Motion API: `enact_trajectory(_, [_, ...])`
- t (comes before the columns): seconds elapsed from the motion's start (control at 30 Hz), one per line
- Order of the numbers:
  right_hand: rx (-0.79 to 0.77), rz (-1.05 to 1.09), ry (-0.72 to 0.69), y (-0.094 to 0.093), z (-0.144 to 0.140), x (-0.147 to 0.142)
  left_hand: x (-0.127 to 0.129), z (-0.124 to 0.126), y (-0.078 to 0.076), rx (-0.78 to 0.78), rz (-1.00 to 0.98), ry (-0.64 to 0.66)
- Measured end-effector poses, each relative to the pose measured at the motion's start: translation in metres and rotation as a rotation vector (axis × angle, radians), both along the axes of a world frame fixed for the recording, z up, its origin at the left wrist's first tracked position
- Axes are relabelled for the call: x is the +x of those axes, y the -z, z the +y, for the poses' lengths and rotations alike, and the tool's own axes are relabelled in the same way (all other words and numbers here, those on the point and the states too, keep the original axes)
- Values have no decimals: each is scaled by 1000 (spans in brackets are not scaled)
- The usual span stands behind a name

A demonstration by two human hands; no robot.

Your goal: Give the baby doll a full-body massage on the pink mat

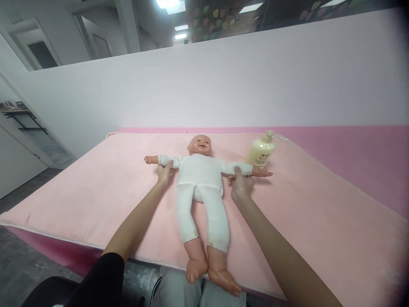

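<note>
A baby doll (200, 179) in a white suit lies on its back on the pink mat (96, 187), arms spread wide, feet over the near edge. My left hand (165, 172) grips the doll's arm on the left, close to the shoulder. My right hand (241, 183) grips the other arm near its wrist. A cream pump bottle (261, 151) stands just beyond that arm, close to my right hand.
The mat covers a darker pink table (358, 149) set against a pale wall. The floor drops away at the left. My grey-trousered legs show under the near edge.
</note>
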State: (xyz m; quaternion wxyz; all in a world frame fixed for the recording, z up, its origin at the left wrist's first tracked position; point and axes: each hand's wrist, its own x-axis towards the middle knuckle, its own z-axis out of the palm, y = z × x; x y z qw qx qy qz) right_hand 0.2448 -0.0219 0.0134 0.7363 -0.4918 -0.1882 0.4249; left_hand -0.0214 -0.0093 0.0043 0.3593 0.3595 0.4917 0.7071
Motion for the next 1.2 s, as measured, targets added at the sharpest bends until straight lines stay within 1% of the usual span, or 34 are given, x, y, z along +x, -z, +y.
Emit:
enact_trajectory(0.13, [22,75,-2,-2,-1,2,4,-6,-10,22,51,42])
enact_trajectory(0.27, [63,145,-42,-4,-3,3,4,-9,-14,-23,41,93])
enact_trajectory(0.37, [80,137,-47,-5,-4,3,3,-11,-14,-42,37,81])
enact_trajectory(0.47, [49,128,-39,-7,-5,3,5,-13,-15,-71,62,86])
enact_trajectory(0.6, [28,138,-53,-9,-7,5,10,-17,-20,-92,97,53])
enact_trajectory(0.73, [-4,167,-78,-6,-9,8,13,-21,-25,-110,96,25])
enact_trajectory(0.83, [-6,167,-77,-4,-10,8,12,-21,-25,-112,74,28])
enact_trajectory(1.03, [-6,105,-79,-5,-12,6,9,-17,-19,-100,51,43])
enact_trajectory(1.2, [-44,122,-100,-7,-13,9,10,-19,-20,-93,3,44])
